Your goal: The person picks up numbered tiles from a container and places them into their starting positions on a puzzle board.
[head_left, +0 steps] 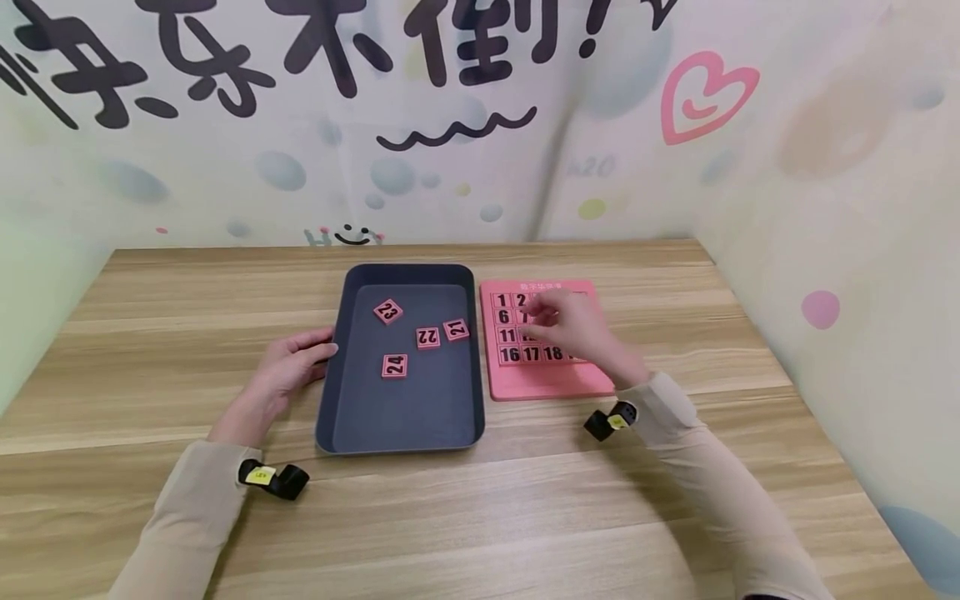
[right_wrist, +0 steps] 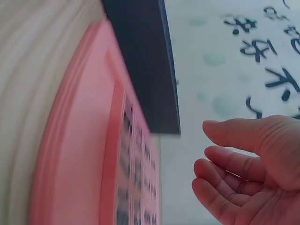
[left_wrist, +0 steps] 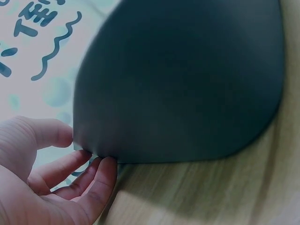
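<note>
My left hand (head_left: 288,367) holds the left rim of a dark grey tray (head_left: 405,425), thumb and fingertips at its edge. In the left wrist view the fingers (left_wrist: 101,180) meet the tray wall (left_wrist: 187,93). Inside lie pink number tiles: 23 (head_left: 388,312), 22 (head_left: 427,337), 21 (head_left: 455,330) and 24 (head_left: 394,367). My right hand (head_left: 573,325) hovers above a pink number puzzle board (head_left: 551,385), fingers loosely bent with nothing between them. Rows of numbered tiles sit in the board, some hidden by that hand; the strip below the 16, 17, 18 row is bare pink.
Tray and board stand side by side on a wood-grain table (head_left: 420,525). Behind them rises a wall (head_left: 480,183) with black lettering and a pink heart. Each wrist wears a small black camera, the left one (head_left: 273,479) close above the table.
</note>
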The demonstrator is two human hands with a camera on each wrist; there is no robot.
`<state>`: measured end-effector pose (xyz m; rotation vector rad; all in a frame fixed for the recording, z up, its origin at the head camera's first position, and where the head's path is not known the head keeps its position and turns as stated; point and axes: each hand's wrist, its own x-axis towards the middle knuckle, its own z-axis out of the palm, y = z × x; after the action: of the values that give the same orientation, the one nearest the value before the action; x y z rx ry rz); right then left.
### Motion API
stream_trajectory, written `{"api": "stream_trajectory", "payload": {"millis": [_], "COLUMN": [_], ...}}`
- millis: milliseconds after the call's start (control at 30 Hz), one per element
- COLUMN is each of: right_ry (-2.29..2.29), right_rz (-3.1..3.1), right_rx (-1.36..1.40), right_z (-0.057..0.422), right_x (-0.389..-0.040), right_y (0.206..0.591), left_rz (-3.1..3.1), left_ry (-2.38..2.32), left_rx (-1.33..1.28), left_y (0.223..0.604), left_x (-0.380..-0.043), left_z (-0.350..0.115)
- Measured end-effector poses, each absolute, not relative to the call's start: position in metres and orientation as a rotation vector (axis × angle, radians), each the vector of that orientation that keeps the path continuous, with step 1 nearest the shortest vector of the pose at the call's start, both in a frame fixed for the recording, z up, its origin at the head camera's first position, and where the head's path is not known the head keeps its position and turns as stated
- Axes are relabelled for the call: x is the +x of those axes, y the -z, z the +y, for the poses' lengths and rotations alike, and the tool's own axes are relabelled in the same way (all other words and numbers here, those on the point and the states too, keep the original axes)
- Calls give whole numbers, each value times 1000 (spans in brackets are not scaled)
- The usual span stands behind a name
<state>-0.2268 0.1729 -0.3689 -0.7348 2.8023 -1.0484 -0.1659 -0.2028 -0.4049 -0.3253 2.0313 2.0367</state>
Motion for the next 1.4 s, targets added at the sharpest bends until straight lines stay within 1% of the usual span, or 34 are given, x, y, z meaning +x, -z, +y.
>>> {"api": "stream_trajectory", "payload": {"millis": [233, 567, 767, 1100, 1400], "right_ry": [1102, 1112, 1032, 748, 885], "right_rz": [2727, 2624, 2604, 2673, 2736], "right_rx": [-822, -912, -818, -782, -795], "right_z": [134, 96, 78, 57, 53], "right_x": [-230, -233, -233, -232, -229], "right_y": [371, 379, 379, 375, 374], "left_rz": [2029, 2041, 2040, 2042, 2043], "left_ry": [-2042, -2025, -2036, -2017, -2035], "left_rx": [-321, -323, -314, -321, -321], "left_y": [406, 406, 405, 403, 404], "left_x": [-166, -166, -166, -166, -165], "left_z": [-203, -203, -202, -202, -203]}}
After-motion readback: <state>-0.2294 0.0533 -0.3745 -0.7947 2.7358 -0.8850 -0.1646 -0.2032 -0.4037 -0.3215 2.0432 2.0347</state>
